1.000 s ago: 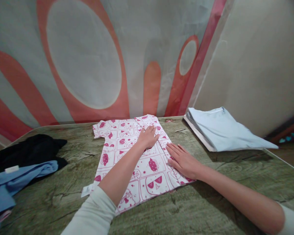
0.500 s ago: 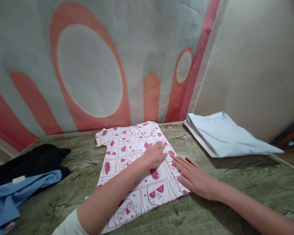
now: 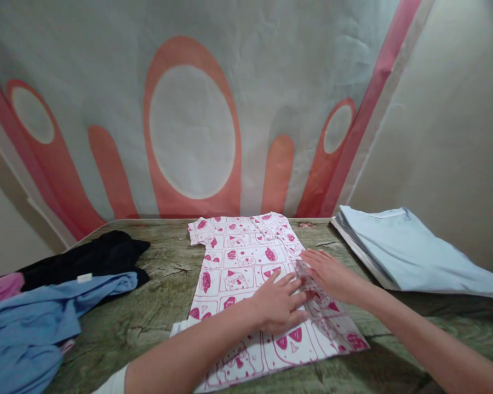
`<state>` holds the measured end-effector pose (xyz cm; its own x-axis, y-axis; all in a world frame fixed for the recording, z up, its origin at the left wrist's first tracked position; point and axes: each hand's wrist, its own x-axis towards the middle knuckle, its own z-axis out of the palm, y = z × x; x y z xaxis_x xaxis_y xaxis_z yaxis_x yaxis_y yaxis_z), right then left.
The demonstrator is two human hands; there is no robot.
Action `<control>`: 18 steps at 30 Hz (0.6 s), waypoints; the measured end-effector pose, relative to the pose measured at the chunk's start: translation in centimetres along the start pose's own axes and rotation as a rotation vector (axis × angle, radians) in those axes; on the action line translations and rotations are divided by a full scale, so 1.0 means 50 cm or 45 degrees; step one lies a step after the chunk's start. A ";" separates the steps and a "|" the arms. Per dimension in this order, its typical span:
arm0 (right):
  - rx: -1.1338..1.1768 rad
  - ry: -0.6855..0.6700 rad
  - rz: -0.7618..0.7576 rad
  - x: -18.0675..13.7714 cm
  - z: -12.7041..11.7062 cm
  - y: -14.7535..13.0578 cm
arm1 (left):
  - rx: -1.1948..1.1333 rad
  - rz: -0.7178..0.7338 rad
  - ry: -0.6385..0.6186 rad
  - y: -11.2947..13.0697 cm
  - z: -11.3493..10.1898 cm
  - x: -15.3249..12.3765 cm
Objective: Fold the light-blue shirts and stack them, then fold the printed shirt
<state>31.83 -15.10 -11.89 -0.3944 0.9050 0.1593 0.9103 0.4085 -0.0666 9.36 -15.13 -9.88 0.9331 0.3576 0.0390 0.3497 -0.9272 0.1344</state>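
Observation:
A white short-sleeved shirt with a pink cartoon print (image 3: 238, 257) lies spread on the table, its neck end toward the wall. My left hand (image 3: 281, 302) rests palm down on its lower middle, fingers spread. Just right of it, my right hand (image 3: 332, 273) has stretched fingers over the shirt's right side; its thumb is hidden. Between and below the hands, the cloth is rumpled and shaded, and a flap reaches out to the lower right. Only one sleeve sticks out, at the upper left.
On the right sits a stack of folded light-coloured clothes (image 3: 411, 246). A loose pile at left holds a black garment (image 3: 102, 254), a blue garment (image 3: 36, 323) and a pink one (image 3: 2, 290). The wood-patterned table (image 3: 168, 257) meets a wall hanging (image 3: 267, 82).
My view has turned left. The shirt's lower right side now spreads out farther to the right. My left hand has shifted down the shirt, and my right hand now touches it higher up.

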 end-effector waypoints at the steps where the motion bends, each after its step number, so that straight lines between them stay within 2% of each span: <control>1: 0.001 0.041 0.027 0.026 0.013 0.005 | -0.010 -0.008 -0.004 0.004 0.000 0.002; 5: 0.024 0.012 0.109 0.081 0.068 0.032 | -0.076 -0.063 -0.018 0.024 0.003 0.013; 8: 0.020 -0.049 0.136 0.078 0.090 0.058 | -0.105 -0.100 -0.036 0.036 0.009 0.022; 12: 0.011 -0.041 0.138 0.070 0.103 0.082 | -0.117 -0.070 -0.087 0.031 0.013 0.022; 15: 0.004 -0.021 0.131 0.071 0.113 0.088 | -0.108 -0.038 -0.082 -0.006 0.012 -0.001; 18: -0.003 -0.021 0.134 0.073 0.120 0.090 | -0.061 -0.251 -0.020 -0.083 0.009 -0.045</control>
<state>33.73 -9.25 -17.54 -0.2985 0.9448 0.1351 0.9471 0.3107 -0.0802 5.85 -12.12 -10.99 0.8484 0.5293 -0.0084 0.5215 -0.8330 0.1846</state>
